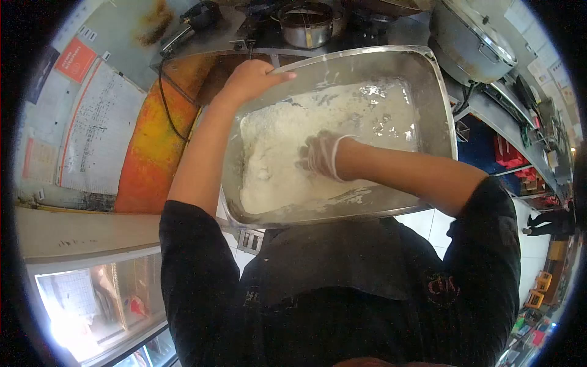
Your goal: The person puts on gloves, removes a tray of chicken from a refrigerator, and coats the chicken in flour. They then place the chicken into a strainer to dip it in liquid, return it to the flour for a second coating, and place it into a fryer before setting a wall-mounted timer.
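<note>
A deep rectangular metal pan (447, 116) is tilted in front of my body, with white flour-like powder (275, 140) heaped mostly toward its left side. Over the pan's far left rim, my left hand (254, 79) is closed, thumb along the inside and the other fingers partly hidden behind the edge. My right hand (323, 156), in a thin clear glove, reaches down into the powder near the middle. Its fingers are blurred and partly buried, so their grip does not show. Bare metal with thin powder streaks appears at the pan's right end.
Behind the pan, a steel pot (306, 25) stands on the stove. A large lidded pot (474, 43) is at the upper right. A dark cable (165, 101) hangs by an orange-yellow panel (150, 147) on the left. Another person (550, 222) is far off at right.
</note>
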The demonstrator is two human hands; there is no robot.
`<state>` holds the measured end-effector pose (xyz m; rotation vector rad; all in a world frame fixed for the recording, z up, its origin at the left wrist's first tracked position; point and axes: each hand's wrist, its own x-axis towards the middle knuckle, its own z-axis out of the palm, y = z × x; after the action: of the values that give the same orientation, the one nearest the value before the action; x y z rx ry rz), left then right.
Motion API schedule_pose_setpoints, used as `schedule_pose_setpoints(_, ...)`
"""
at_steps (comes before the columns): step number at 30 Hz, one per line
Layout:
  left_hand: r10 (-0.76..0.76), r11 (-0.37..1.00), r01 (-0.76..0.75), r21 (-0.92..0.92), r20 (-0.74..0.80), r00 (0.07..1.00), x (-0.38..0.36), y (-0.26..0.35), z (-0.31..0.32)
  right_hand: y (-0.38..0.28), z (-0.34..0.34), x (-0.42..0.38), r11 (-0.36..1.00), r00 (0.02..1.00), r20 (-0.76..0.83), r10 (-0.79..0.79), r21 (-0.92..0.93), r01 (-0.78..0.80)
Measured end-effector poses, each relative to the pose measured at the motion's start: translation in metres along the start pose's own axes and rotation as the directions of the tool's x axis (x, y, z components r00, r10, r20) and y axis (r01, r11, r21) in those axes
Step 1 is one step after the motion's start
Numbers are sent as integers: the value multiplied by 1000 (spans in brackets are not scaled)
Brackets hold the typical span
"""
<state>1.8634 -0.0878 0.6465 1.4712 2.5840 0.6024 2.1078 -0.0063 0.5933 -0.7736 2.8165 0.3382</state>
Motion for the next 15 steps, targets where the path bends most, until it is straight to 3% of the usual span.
schedule_pose_setpoints(5,17,1000,-17,-5,12,1000,-3,4,-1,8,46,30,998,999,-20,-49,-42,48)
schedule_pose_setpoints(8,8,1000,-8,-3,35,999,2,5,-1,25,51,28,988,999,-5,-33,151,33)
schedule_pose_setpoints(11,17,1000,-18,6,61,998,4,3,-1,23,-46,-5,946,935,334,119,246,-209)
schedule_pose_setpoints(14,16,1000,-16,-12,54,998,-6,-10,7,35,-72,-71,850,940,172,294,403,-339)
schedule_pose_setpoints(15,7,1000,-5,-27,69,998,-14,-19,8,37,-65,-98,828,923,-61,380,468,-310)
